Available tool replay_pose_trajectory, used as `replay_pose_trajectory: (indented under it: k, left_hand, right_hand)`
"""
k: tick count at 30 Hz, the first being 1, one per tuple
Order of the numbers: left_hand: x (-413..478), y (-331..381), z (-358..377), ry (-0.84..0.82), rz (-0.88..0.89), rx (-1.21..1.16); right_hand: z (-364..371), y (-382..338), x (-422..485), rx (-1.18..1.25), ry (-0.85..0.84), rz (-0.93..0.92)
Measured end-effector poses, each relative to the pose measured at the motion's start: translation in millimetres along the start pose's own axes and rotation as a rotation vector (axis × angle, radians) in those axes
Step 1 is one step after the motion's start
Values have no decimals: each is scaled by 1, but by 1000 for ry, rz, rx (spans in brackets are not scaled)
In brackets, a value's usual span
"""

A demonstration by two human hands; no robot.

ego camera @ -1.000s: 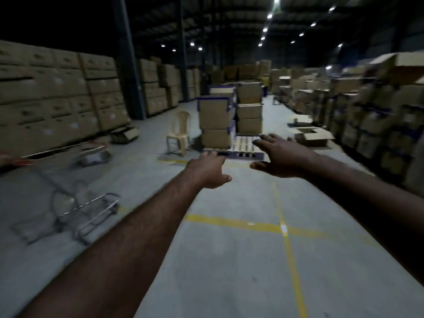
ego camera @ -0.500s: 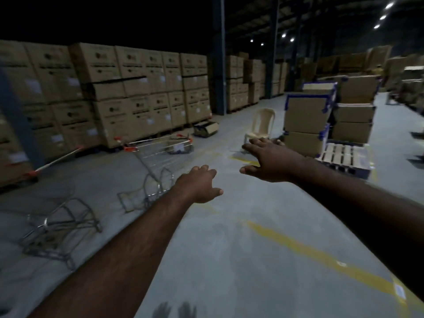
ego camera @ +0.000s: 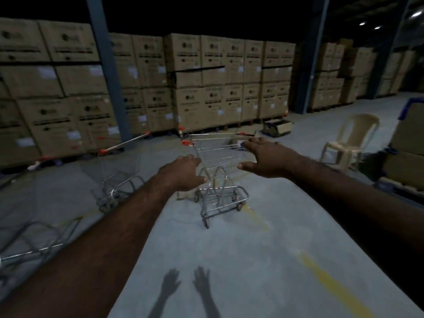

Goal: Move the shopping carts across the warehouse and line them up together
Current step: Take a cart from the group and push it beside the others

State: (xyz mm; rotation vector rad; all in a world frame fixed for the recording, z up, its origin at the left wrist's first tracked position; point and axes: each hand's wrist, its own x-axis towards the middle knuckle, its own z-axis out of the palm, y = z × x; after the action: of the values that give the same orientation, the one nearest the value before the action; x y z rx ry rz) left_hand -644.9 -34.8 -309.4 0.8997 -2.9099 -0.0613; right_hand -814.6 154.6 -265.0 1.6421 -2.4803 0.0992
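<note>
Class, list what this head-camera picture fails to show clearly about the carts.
- Head view: the basket of the middle cart sits partly behind the left hand and right hand; contact unclear.
- Head view: the nearest cart is cut off by the left edge and blurred.
- Head view: print on the boxes is too dim and small.

A grey concrete floor [ego camera: 252, 260] is marked by a yellow line [ego camera: 330, 278] toward five o'clock. On it a shopping cart [ego camera: 218, 150] is stood at twelve o'clock, a second cart [ego camera: 114, 191] at ten and a plastic chair [ego camera: 351, 143] at two. Stacked cartons [ego camera: 206, 99] are ranged along its far edge.
</note>
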Motion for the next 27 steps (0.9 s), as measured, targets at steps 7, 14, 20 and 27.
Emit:
replay_pose_trajectory:
  k: [7, 14, 20, 27]
  left_hand:
    - [82, -97, 11, -43, -167, 12]
    - [222, -212, 26, -59, -184, 3]
    - [350, -275, 27, -89, -133, 24]
    - [473, -321, 49, -150, -78, 66]
  right_hand:
    - [49, -13, 155, 20, 6, -160]
    - [93, -35, 335, 64, -31, -189]
    - [115, -32, 472, 81, -60, -165]
    - [161, -18, 615, 95, -95, -140]
